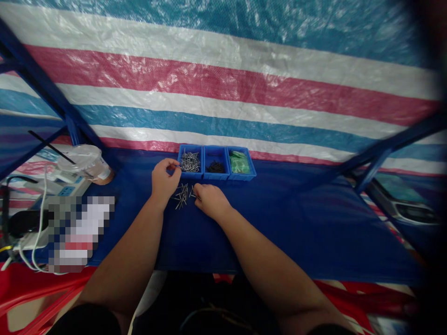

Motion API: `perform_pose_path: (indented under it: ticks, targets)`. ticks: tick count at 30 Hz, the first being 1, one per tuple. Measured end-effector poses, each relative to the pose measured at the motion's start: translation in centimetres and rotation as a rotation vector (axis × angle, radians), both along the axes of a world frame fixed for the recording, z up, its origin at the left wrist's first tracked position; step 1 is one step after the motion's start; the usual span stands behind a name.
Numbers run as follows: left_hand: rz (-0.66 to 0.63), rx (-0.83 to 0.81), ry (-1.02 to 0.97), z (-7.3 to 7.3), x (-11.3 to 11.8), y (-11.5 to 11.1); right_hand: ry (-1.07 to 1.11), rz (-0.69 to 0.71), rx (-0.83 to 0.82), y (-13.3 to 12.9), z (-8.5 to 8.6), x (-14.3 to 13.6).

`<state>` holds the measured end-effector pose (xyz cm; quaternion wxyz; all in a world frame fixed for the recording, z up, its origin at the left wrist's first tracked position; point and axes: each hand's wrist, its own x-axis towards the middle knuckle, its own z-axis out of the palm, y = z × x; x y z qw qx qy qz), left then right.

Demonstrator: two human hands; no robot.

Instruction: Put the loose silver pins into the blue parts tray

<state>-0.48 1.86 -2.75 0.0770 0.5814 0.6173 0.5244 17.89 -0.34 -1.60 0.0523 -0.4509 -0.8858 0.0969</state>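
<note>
Forearms (pixel 272 251) reach forward; my left fingers (pixel 172 162) nearly meet beside blue bins (pixel 216 176), right fingers (pixel 199 190) curl at metal pins (pixel 182 195), both grips unclear.

So, best room to move is off the outer side of the right hand (pixel 211 199): wide open stretch of blue tabletop (pixel 296 218), and more of it on the body side of both hands. Straight ahead, the row of three blue bins (pixel 215 176) blocks a low push, with a striped tarp (pixel 223 79) behind. Loose metal pins (pixel 182 196) clutter the gap between the hands. Out past the left hand (pixel 165 179), there's a lidded cup (pixel 89 163) with a straw sticking up, then cables (pixel 42 218).
</note>
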Motion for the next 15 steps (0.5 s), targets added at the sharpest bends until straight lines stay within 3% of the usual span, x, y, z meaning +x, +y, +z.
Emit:
perform_pose_path:
  ticks: [4,8,12,15]
  targets:
    - [0.006,-0.008,-0.026,0.1,-0.1,0.0,0.13,-0.016,-0.033,0.3,0.0,0.7]
    - [0.005,0.009,-0.029,0.1,-0.1,0.0,0.409,-0.051,-0.014,0.6,0.2,1.3]
    - [0.004,0.002,-0.06,0.0,-0.1,0.1,0.71,-0.131,0.1,1.5,1.3,1.1]
    - [-0.005,-0.013,-0.084,0.0,0.0,0.1,0.813,-0.214,0.133,2.8,2.4,0.5]
